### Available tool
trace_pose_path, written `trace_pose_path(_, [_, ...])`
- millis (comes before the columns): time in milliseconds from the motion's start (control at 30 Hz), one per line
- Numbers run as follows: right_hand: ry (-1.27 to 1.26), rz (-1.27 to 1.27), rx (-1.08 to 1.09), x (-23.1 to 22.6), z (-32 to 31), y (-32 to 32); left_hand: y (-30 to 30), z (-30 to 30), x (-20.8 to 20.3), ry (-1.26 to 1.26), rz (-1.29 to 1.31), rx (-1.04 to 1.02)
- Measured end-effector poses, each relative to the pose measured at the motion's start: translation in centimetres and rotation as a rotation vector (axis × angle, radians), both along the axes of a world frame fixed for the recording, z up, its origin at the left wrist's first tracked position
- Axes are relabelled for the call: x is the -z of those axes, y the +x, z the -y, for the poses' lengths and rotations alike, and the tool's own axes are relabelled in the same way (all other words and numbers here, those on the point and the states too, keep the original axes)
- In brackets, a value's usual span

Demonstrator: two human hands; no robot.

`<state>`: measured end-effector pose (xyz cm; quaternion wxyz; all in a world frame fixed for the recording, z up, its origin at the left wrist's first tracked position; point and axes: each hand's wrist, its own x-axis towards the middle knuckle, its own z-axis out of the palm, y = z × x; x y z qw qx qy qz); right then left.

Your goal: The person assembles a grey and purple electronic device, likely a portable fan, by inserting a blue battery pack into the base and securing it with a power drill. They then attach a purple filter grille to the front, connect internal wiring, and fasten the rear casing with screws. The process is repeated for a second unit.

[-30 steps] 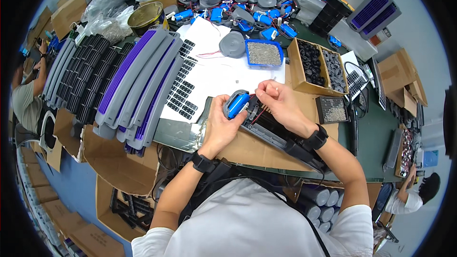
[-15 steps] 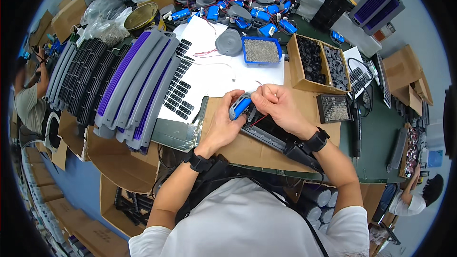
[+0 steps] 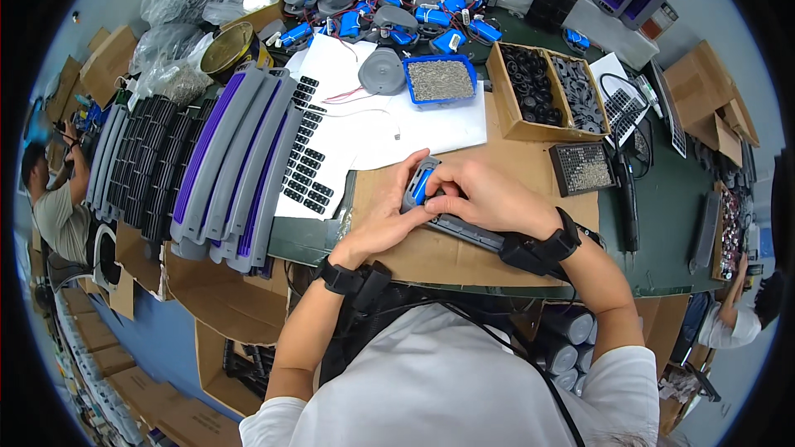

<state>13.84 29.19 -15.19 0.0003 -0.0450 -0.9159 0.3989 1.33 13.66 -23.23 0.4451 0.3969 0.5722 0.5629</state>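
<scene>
A long dark grey casing (image 3: 465, 230) lies slanted on the cardboard sheet, its upper left end between my hands. At that end sits a blue block in a grey surround (image 3: 421, 185), which looks like a battery pack. My left hand (image 3: 383, 228) wraps round this end from the left, thumb along its near side. My right hand (image 3: 493, 196) is closed over the casing just right of the blue block, fingers curled and thumb pressed against them. What lies under those right fingertips is hidden. Both wrists wear black bands.
Beyond the hands stand a blue tray of small screws (image 3: 440, 81), a wooden box of black parts (image 3: 542, 131) and a small black screw box (image 3: 582, 186). A power screwdriver (image 3: 627, 203) lies right. Purple-grey panels (image 3: 217, 153) lean left. Blue batteries with grey covers (image 3: 389, 12) pile up behind.
My right hand has come down from above the casing onto it, fingers curling further. The red wire seen before is now covered. The whole view has shifted slightly.
</scene>
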Motion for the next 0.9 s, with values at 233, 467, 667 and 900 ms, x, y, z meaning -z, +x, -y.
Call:
trace_pose_path(233, [0.203, -0.009, -0.125, 0.6, -0.1, 1.4, 0.3, -0.2, -1.3, -0.02, -0.372, 0.073])
trace_pose_path(467, [0.237, 0.051, -0.063, 0.3, 0.4, 2.6, 0.7, -0.9, -0.7, -0.017, -0.507, 0.046])
trace_pose_path(667, [0.284, -0.036, -0.026, 0.0, -0.2, 4.4, 1.2, -1.5, -0.3, -0.031, -0.466, 0.059])
trace_pose_path(900, [0.325, -0.059, 0.047, 1.1, -1.3, 5.7, 1.5, -1.6, 0.6, 0.088, -0.288, 0.048])
